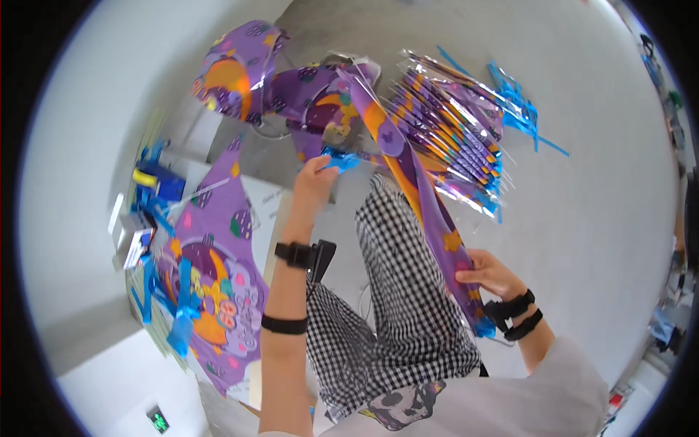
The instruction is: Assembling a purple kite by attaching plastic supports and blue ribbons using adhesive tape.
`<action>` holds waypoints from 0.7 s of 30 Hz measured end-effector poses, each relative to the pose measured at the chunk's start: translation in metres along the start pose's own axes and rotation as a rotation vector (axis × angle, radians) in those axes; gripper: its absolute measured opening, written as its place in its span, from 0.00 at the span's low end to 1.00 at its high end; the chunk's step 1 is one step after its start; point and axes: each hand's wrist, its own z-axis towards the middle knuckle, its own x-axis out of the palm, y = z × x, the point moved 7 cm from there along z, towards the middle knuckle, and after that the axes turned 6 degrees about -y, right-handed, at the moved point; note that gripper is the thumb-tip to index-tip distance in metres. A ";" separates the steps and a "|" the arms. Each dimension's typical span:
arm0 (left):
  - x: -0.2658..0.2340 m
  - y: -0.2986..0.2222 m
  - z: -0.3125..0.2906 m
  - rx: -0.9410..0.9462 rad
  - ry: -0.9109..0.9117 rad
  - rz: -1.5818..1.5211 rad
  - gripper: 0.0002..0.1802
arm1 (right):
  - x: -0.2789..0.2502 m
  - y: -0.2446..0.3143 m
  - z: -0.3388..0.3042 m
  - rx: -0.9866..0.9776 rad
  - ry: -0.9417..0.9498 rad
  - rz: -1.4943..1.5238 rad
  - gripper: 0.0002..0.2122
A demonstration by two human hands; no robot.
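Note:
My right hand [489,274] grips the lower end of a long, folded purple kite [393,140] printed with orange and yellow figures. The kite slants from the far middle down across my right thigh, and a blue tail shows at its near end. My left hand [314,178] is closed with the fingertips pinching a bunch of blue ribbon [342,161] close to the kite's far part. What else may lie inside the left fingers is hidden. Another purple kite [244,291], spread in a pointed shape, lies to the left with blue ribbons on it.
Several folded kites in clear sleeves [451,124] are piled on the grey floor at the far right, beside loose blue ribbons [513,95]. More purple printed fabric [240,69] bulges at the far left. A blue and yellow box [160,180] rests at the left edge.

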 end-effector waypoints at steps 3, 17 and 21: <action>0.063 0.014 0.087 0.072 0.128 0.136 0.23 | -0.033 -0.016 0.000 0.030 -0.090 0.049 0.16; 0.205 0.053 0.385 0.465 -0.007 0.426 0.17 | -0.095 -0.066 -0.001 0.225 -0.566 0.368 0.12; 0.237 0.066 0.393 0.377 -0.111 0.450 0.23 | -0.097 -0.062 0.012 0.283 -0.568 0.360 0.12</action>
